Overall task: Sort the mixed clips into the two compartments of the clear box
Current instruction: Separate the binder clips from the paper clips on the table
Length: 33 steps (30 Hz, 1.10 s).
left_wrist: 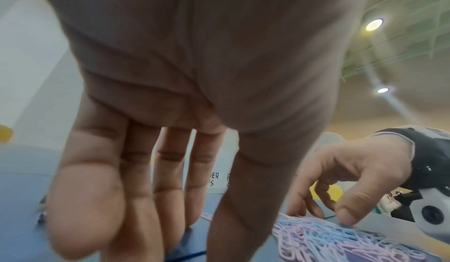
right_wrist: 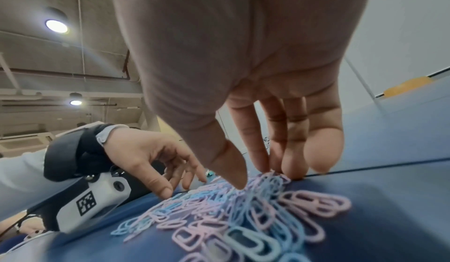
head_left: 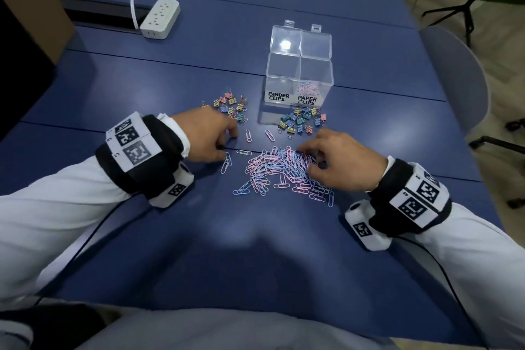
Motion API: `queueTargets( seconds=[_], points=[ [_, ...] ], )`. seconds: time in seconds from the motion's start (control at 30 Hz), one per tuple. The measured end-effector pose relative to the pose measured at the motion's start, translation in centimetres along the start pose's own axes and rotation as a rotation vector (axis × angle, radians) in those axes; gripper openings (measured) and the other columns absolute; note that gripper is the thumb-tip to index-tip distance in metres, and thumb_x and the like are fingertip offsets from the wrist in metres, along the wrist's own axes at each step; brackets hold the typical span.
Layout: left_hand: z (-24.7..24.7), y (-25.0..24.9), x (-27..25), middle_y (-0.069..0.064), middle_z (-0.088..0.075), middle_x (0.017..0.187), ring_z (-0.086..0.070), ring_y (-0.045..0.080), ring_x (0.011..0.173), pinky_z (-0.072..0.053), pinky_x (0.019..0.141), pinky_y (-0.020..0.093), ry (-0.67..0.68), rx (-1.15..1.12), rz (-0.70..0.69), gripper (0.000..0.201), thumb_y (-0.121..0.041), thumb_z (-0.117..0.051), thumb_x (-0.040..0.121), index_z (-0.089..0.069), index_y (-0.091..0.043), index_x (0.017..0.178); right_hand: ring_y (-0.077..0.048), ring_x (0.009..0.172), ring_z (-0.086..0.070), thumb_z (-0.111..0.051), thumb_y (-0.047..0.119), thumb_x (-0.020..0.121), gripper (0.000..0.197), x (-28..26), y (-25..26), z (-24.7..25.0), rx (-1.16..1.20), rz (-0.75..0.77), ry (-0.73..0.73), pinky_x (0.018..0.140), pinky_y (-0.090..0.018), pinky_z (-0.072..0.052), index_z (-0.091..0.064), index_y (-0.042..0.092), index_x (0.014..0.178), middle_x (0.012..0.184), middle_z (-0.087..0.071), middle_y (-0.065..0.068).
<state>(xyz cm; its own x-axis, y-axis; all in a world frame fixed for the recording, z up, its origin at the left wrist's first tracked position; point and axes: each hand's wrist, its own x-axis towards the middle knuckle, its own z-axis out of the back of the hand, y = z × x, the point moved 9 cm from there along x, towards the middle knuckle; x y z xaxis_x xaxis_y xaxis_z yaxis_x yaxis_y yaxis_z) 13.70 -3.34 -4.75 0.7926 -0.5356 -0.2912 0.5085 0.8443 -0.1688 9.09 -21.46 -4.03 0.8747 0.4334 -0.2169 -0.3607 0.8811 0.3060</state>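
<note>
The clear box [head_left: 299, 77] stands open at the table's middle, labelled BINDER CLIPS on its left compartment and PAPER CLIPS on its right, which holds some pink clips. Two groups of coloured binder clips [head_left: 230, 108] [head_left: 301, 121] lie in front of it. A pile of pink and blue paper clips [head_left: 279, 172] [right_wrist: 243, 218] lies nearer me. My right hand [head_left: 305, 159] [right_wrist: 255, 177] digs thumb and fingertips into the pile's far right side, with a bunch heaped between them. My left hand [head_left: 227, 145] touches the table with straight fingers beside a few stray paper clips [head_left: 226, 163].
A white power strip [head_left: 160, 18] lies at the far left by a dark cable slot [head_left: 99, 13]. A grey chair [head_left: 454, 74] stands past the table's right edge. The blue table [head_left: 255, 250] stretches bare toward me.
</note>
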Motion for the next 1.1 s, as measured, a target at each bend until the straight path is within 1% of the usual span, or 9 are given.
queueTargets(
  seconds=[0.13,0.2,0.3,0.37,0.43,0.53,0.77,0.93,1.1],
  points=[
    [-0.9,-2.1,0.6,-0.007,-0.066,0.094,-0.051,-0.002,0.064,-0.045,0.075,0.019,0.034,-0.102,-0.089,0.037,-0.020,-0.070,0.078,-0.063,-0.024,0.115,-0.013,0.082,-0.055,-0.059,0.024,0.084,0.037,0.7,1.0,0.2,0.013,0.016,-0.029,0.086,-0.035,-0.051,-0.063,0.020,0.120,0.105,-0.058,-0.004],
    [-0.9,-3.3,1.1,-0.008,-0.064,0.095,-0.047,-0.010,0.063,-0.042,0.074,0.018,0.032,-0.128,-0.136,0.036,-0.018,-0.069,0.079,-0.065,-0.026,0.113,-0.015,0.080,-0.059,-0.059,0.024,0.083,0.039,1.2,1.1,0.5,0.024,0.011,-0.056,0.084,-0.037,-0.053,-0.062,0.019,0.121,0.106,-0.057,-0.004],
    [0.0,-4.1,1.9,-0.003,-0.062,0.105,-0.047,-0.001,0.068,-0.045,0.080,0.024,-0.018,-0.105,-0.150,0.038,-0.020,-0.070,0.080,-0.062,-0.024,0.117,-0.017,0.090,-0.058,-0.061,0.023,0.082,0.044,1.7,1.4,0.2,-0.011,0.027,-0.005,0.088,-0.038,-0.051,-0.059,0.020,0.126,0.109,-0.056,-0.005],
    [0.6,-4.1,2.4,0.002,-0.056,0.112,-0.052,0.013,0.085,-0.048,0.089,0.035,-0.049,-0.049,-0.131,0.045,-0.022,-0.067,0.082,-0.057,-0.024,0.126,-0.015,0.092,-0.053,-0.060,0.020,0.083,0.043,1.6,1.8,-0.3,-0.027,0.062,0.034,0.088,-0.037,-0.050,-0.059,0.021,0.126,0.109,-0.055,-0.005],
    [0.4,-4.3,2.5,0.004,-0.050,0.120,-0.053,0.022,0.104,-0.049,0.091,0.042,-0.022,0.023,-0.125,0.051,-0.021,-0.061,0.084,-0.050,-0.027,0.134,-0.014,0.092,-0.053,-0.060,0.020,0.084,0.043,1.3,2.1,-0.6,-0.016,0.090,0.050,0.087,-0.035,-0.049,-0.058,0.023,0.127,0.109,-0.055,-0.004],
    [-0.3,-4.9,2.2,0.005,-0.047,0.126,-0.051,0.026,0.113,-0.049,0.091,0.044,0.040,0.080,-0.155,0.054,-0.018,-0.053,0.087,-0.045,-0.030,0.138,-0.013,0.089,-0.059,-0.063,0.023,0.084,0.044,1.0,1.6,0.0,0.012,0.074,0.012,0.086,-0.034,-0.051,-0.058,0.023,0.127,0.112,-0.055,-0.001],
    [-0.5,-6.9,1.4,0.002,-0.057,0.113,-0.055,0.015,0.091,-0.045,0.085,0.027,0.034,-0.036,-0.274,0.037,-0.029,-0.054,0.092,-0.057,-0.027,0.129,-0.012,0.084,-0.050,-0.070,0.045,0.078,0.049,0.5,0.7,0.0,-0.065,0.046,0.040,0.080,-0.028,-0.046,-0.063,0.023,0.122,0.102,-0.059,-0.002],
    [-0.2,-7.3,1.9,0.000,-0.060,0.109,-0.049,0.010,0.080,-0.045,0.077,0.024,0.027,-0.001,-0.284,0.047,-0.045,-0.063,0.085,-0.058,-0.024,0.126,-0.018,0.089,-0.060,-0.071,0.038,0.081,0.037,1.1,1.5,-0.1,-0.041,0.040,-0.003,0.081,-0.028,-0.047,-0.069,0.020,0.113,0.099,-0.068,-0.004],
    [-0.2,-7.6,2.2,-0.003,-0.063,0.106,-0.047,0.009,0.078,-0.039,0.072,0.022,0.002,0.005,-0.291,0.046,-0.046,-0.067,0.081,-0.061,-0.024,0.121,-0.017,0.088,-0.065,-0.068,0.025,0.085,0.023,1.6,1.2,0.0,-0.020,0.019,-0.027,0.080,-0.025,-0.049,-0.073,0.019,0.106,0.098,-0.073,-0.002]
  ],
)
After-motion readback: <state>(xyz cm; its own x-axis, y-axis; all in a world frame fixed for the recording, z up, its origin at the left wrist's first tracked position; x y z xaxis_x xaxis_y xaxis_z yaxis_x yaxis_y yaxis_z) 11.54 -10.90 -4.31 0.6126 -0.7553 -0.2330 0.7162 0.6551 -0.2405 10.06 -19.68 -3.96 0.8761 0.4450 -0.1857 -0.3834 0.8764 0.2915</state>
